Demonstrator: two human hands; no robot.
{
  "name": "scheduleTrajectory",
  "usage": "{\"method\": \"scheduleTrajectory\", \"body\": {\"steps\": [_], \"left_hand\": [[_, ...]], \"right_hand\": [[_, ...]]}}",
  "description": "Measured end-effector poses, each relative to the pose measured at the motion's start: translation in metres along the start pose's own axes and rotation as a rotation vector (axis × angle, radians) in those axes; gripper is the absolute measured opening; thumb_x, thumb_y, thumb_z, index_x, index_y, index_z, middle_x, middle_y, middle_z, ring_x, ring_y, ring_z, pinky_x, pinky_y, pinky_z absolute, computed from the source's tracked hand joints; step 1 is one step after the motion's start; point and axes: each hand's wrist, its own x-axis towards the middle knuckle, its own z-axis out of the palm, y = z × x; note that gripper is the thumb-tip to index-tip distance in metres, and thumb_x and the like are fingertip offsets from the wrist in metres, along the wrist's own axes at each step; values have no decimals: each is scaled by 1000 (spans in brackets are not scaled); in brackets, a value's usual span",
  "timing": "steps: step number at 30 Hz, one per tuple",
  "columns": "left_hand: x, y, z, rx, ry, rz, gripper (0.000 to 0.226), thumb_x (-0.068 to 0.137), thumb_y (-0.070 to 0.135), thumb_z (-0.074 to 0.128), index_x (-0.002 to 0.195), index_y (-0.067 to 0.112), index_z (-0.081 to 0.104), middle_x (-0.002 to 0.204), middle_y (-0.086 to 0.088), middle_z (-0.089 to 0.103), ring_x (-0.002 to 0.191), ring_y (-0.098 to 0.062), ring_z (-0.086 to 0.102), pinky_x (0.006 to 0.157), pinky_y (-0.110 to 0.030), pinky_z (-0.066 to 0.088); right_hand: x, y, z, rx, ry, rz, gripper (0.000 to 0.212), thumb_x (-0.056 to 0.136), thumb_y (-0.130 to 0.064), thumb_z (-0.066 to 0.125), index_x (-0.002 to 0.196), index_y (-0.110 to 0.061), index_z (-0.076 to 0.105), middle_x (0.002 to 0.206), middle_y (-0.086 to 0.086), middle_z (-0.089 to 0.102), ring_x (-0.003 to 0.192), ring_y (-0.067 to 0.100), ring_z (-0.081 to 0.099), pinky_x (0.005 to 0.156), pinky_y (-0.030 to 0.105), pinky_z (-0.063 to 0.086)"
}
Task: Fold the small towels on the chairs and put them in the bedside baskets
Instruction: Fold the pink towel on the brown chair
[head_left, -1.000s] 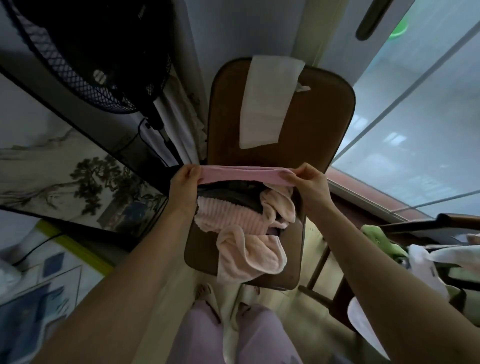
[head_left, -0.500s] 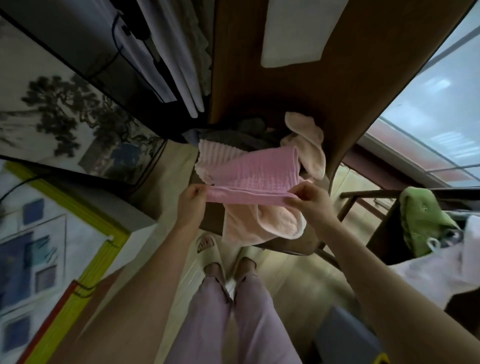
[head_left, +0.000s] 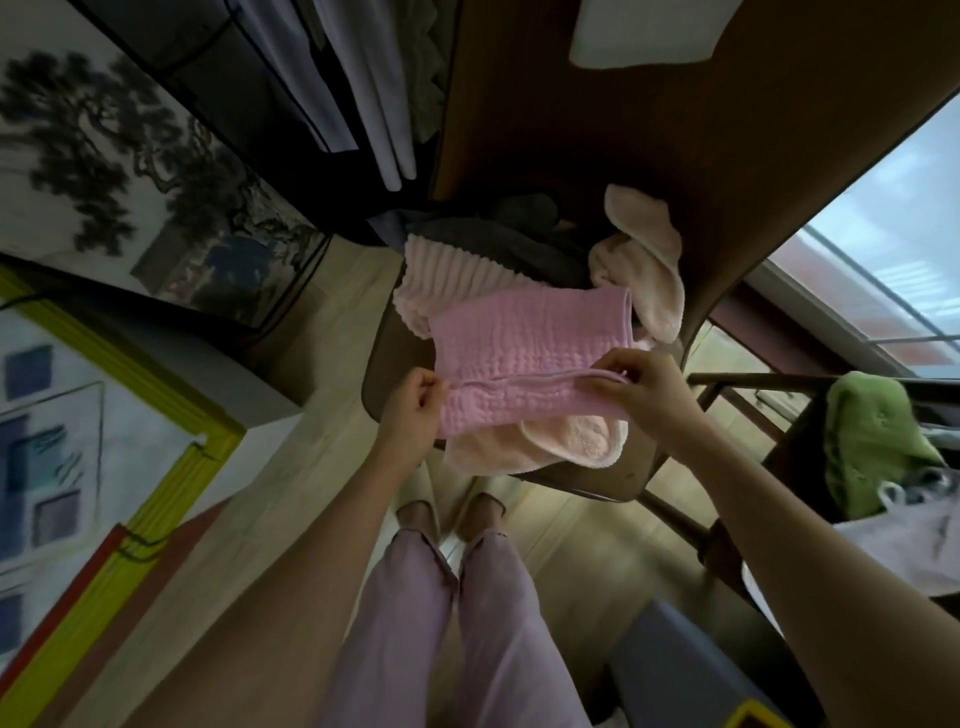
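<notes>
left hand and right hand each pinch an edge of the pink towel, spread over the brown chair seat's peach towels.

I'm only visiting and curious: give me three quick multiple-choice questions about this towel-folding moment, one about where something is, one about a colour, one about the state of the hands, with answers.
1. Where does the pink towel lie?
A. On the floor
B. On the pile on the chair seat
C. In a basket

2. What colour is the cloth on the rack at right?
A. Green
B. Red
C. Black

3. What are the hands doing?
A. Both hang idle
B. Only one touches the towel
C. Both pinch the towel's near edge

Answers:
1 B, it is spread over the pale towels on the seat.
2 A, it is plainly green.
3 C, the left hand and right hand each pinch an end.
</notes>
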Motion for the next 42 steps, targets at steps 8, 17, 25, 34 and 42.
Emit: {"method": "scheduleTrajectory", "body": {"steps": [8, 17, 25, 34, 42], "left_hand": [[26, 11, 10, 282, 75, 109, 23, 102, 23, 43, 111, 4, 51, 100, -13, 65, 88, -30, 61, 65, -37, 40], [66, 17, 30, 370, 366, 156, 24, 104, 23, 38, 114, 5, 51, 90, -5, 53, 75, -24, 55, 60, -30, 31], [87, -6, 40, 300, 335, 150, 20, 100, 27, 48, 105, 9, 54, 98, -3, 57, 79, -12, 49, 55, -25, 30], [89, -4, 18, 132, 359, 306, 13, 96, 16, 56, 100, 4, 54, 96, -10, 54, 82, -10, 48, 67, -7, 35], [103, -2, 12, -13, 219, 261, 27, 91, 34, 63, 112, 21, 50, 101, 3, 62, 85, -3, 59, 73, -15, 50]], "right_hand": [[27, 8, 10, -133, 103, -68, 8, 92, -25, 62, 96, -20, 67, 93, -8, 67, 86, 13, 63, 76, 34, 53], [73, 9, 32, -464, 345, -330, 10, 97, -18, 51, 103, -11, 57, 114, 5, 57, 83, 16, 50, 61, 33, 43], [94, 21, 36, -515, 309, -249, 8, 94, -10, 55, 97, -6, 61, 106, 9, 57, 84, 18, 50, 65, 28, 38], [96, 13, 30, -470, 369, -361, 7, 92, -12, 60, 97, -9, 63, 96, 7, 62, 81, 19, 54, 68, 28, 41], [115, 5, 32, -594, 491, -416, 9, 91, -17, 61, 89, -9, 62, 89, 7, 61, 88, 24, 51, 76, 29, 30]]}}
